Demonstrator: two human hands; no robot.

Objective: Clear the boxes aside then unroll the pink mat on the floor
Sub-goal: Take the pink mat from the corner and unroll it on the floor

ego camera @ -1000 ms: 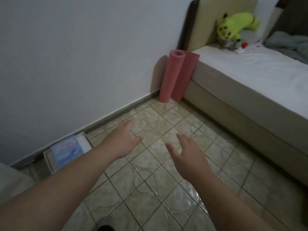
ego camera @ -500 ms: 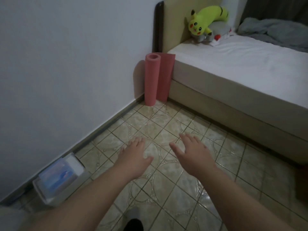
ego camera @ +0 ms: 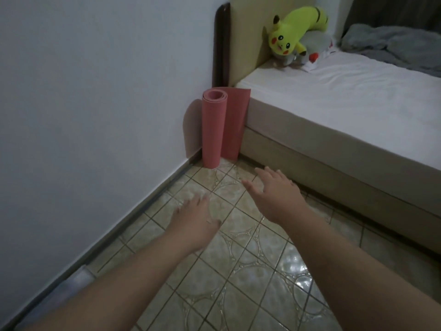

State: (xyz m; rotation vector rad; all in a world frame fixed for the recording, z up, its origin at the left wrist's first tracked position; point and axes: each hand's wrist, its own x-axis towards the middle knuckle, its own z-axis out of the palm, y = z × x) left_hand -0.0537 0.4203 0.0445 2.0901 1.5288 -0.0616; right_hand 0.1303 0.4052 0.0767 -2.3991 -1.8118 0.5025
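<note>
A pink mat (ego camera: 214,130), rolled into a tube, stands upright on the floor in the corner where the white wall (ego camera: 95,91) meets the bed (ego camera: 334,111). Its loose outer flap hangs open to the right, flat against the bed's side, and the roll's open top shows the spiral of layers. The mat is beyond the fingertips of both hands, untouched.

The right hand (ego camera: 278,194) reaches forward, palm down, fingers (ego camera: 263,172) spread open and gripping nothing; its fingertips are near the base of the mat, a little to its right. The left hand (ego camera: 195,218) is lower and farther back, also palm down with loose open fingers, holding nothing.

Below and behind the fingers, the tiled floor (ego camera: 250,271) runs as a bare strip, bounded on the left by the wall's dark baseboard (ego camera: 133,218) and on the right by the bed's beige base. A blurred pale box (ego camera: 71,281) sits against the baseboard, far back beside the left forearm. On the bed, ahead of the right fingers, a yellow Pikachu plush (ego camera: 293,29) leans at the headboard (ego camera: 248,37), with a grey blanket (ego camera: 393,44) beyond.
</note>
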